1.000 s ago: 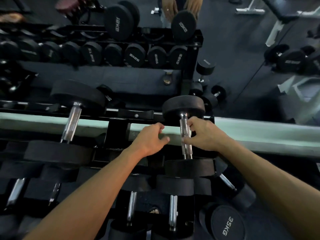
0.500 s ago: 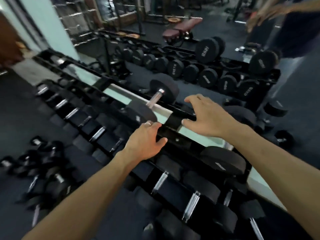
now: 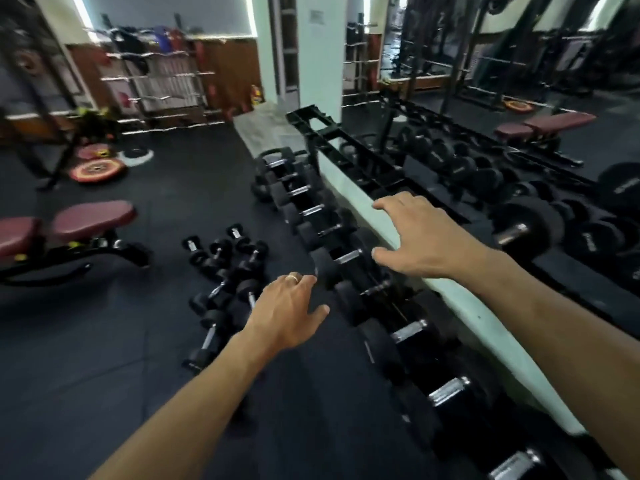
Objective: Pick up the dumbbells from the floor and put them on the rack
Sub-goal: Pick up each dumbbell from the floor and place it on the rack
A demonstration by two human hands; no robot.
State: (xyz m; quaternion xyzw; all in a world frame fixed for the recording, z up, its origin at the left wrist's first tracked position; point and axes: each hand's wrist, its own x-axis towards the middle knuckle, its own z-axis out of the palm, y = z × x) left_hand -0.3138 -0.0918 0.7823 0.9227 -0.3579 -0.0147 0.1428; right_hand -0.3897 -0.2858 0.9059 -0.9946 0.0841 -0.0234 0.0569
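Several small black dumbbells (image 3: 225,271) with chrome handles lie in a loose pile on the dark floor, left of centre. A long black rack (image 3: 332,143) runs from the middle distance to the lower right, its lower tier filled with black dumbbells (image 3: 346,258). One large dumbbell (image 3: 519,226) rests on the top tier at the right. My left hand (image 3: 287,313), wearing a ring, hovers with fingers apart just right of the floor pile and holds nothing. My right hand (image 3: 412,237) is spread open above the rack's top edge, also empty.
A maroon padded bench (image 3: 69,226) stands at the left. Coloured weight plates (image 3: 98,168) lie on the floor at the far left. A mirror (image 3: 519,81) behind the rack reflects more dumbbells and another bench. A white pillar (image 3: 318,50) rises beyond the rack's far end.
My right hand let go of the dumbbell handle on the top tier. My view swung left, bringing the floor pile into sight. Both hands now float empty.
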